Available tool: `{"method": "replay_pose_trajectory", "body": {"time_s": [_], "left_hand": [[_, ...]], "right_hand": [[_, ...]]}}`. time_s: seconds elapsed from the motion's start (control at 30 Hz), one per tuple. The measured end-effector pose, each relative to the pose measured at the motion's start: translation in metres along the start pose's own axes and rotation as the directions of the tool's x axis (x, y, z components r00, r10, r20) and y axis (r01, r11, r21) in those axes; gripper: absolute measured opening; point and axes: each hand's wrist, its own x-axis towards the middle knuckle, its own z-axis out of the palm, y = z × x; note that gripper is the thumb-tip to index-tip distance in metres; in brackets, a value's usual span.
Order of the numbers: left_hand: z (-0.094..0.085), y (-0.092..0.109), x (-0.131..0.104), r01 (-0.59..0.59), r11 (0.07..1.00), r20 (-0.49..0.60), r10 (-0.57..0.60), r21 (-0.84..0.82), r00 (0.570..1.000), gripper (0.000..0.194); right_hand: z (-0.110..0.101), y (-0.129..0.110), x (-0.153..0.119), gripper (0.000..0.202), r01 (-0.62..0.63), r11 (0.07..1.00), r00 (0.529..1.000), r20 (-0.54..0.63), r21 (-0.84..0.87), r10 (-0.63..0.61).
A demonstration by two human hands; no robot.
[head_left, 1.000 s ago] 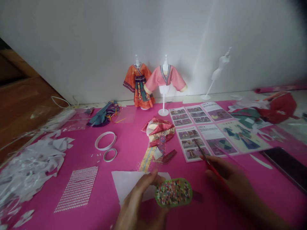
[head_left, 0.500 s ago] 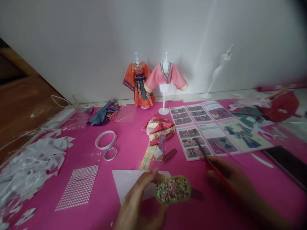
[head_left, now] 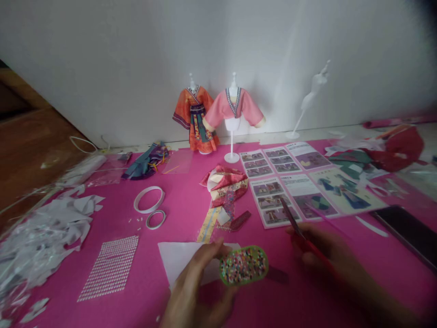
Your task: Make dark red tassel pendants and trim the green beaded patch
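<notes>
Left hand [head_left: 198, 278], one: thumb and fingers parted only by the width of the piece between them, gripping the near end of a green-rimmed oval bead case [head_left: 244, 265], held up above the table and tipped toward my camera. Right hand [head_left: 324, 248], one: fingers closed around a slim red-handled tool [head_left: 302, 237], tweezers by the look of it, dark tip pointing forward over the instruction sheet [head_left: 268, 224]. Bead case, handling notes: I judge it light, stiff and smooth, probably plastic, liable to slide in dry fingers; contents small, multicoloured and quick to scatter. Lid: I cannot tell whether one covers them. Best hold, in my estimate: the rim at the rounded end or along both long sides, kept level, without a hard squeeze. Tool: likely thin and rigid, best taken mid-shaft. Beneath and beside the left hand, white paper [head_left: 177, 257]; beyond it, a folded red-and-cream fabric bundle [head_left: 227, 187], presumably soft. Left of these, a rhinestone sheet [head_left: 109, 269], lying flat on the pink mat [head_left: 259, 310].
</notes>
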Motion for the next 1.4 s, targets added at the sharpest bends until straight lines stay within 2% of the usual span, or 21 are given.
{"method": "replay_pose_trajectory", "body": {"time_s": [0.1,0.17,0.27,0.43,0.57,0.7,0.87,1.03,1.17,1.3,1.4], "left_hand": [[-0.003,-0.002,0.002,-0.030,0.999,0.006,0.030,0.031,1.000,0.059],[-0.005,-0.003,0.004,-0.062,0.996,0.048,0.059,0.057,0.997,0.051],[-0.006,-0.001,0.006,-0.085,0.995,0.099,0.080,0.050,0.992,0.050],[-0.002,0.003,0.004,-0.021,1.000,0.051,0.021,-0.005,0.998,0.045],[-0.002,-0.003,0.003,-0.077,0.997,0.058,0.077,-0.005,0.995,0.048],[-0.006,-0.007,0.004,-0.139,0.989,0.077,0.135,0.050,0.988,0.048],[-0.007,-0.005,0.004,-0.110,0.990,0.059,0.105,0.092,0.993,0.047],[-0.010,-0.006,0.004,-0.085,0.985,0.031,0.081,0.153,0.996,0.048],[-0.011,-0.008,0.005,-0.069,0.982,0.008,0.068,0.178,0.998,0.044],[-0.009,-0.008,0.005,0.007,0.992,-0.039,-0.002,0.127,0.999,0.042],[-0.008,-0.007,0.004,0.023,0.995,-0.044,-0.018,0.100,0.999,0.042]], "right_hand": [[0.000,-0.004,0.000,0.054,-0.026,0.998,0.999,0.020,0.053,0.025],[0.000,-0.007,0.000,0.054,-0.028,0.998,0.999,0.027,0.061,0.027],[-0.001,-0.007,0.000,0.052,-0.024,0.999,0.999,0.044,0.044,0.022],[0.000,-0.001,-0.001,0.048,-0.006,0.998,0.998,0.060,0.059,0.003],[0.000,0.004,-0.001,0.040,-0.008,0.994,0.996,0.085,0.111,-0.001],[0.000,0.001,0.000,0.041,-0.008,0.995,0.996,0.091,0.102,-0.001],[0.001,-0.008,0.001,0.045,-0.015,0.995,0.994,0.106,0.095,0.005],[0.002,-0.005,0.001,0.052,-0.022,0.995,0.994,0.112,0.097,0.011],[0.002,-0.006,0.004,0.058,-0.037,0.982,0.986,0.166,0.187,0.006],[0.000,-0.012,0.006,0.053,-0.058,0.957,0.977,0.213,0.283,-0.004],[-0.002,-0.011,0.005,0.049,-0.076,0.945,0.972,0.236,0.318,-0.001]]}}
